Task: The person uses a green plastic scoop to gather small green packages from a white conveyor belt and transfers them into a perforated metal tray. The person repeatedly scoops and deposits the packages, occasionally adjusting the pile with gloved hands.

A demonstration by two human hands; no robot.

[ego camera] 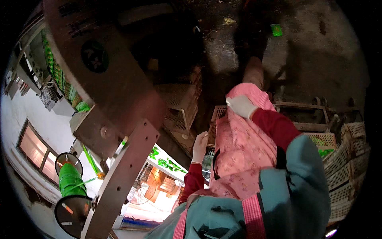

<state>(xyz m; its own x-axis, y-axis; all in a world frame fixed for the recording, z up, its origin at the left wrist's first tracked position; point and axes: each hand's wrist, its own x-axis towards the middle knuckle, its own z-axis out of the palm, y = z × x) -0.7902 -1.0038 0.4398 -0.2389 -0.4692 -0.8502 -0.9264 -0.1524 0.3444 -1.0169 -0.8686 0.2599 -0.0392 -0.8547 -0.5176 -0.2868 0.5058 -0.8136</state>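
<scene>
My right hand (242, 106), in a white glove, lies on the pink flowered apron (241, 137) over my raised thigh. Its fingertips curl out of sight at the edge of the cloth, so whether it grips the apron is unclear. Lower and to the left, my left hand (200, 146), also gloved in white, hangs beside the apron. The fingers of that hand look close together, and nothing plainly shows in them. Just beyond it stands a perforated plastic crate (212, 131), partly hidden by the apron.
A large metal machine housing (104, 68) and its drilled upright bar (121, 179) fill the left. There, green film (71, 179) is wound between two black discs. Pale perforated crates (340, 176) are stacked on the right. A small green packet (276, 30) lies on the dark floor.
</scene>
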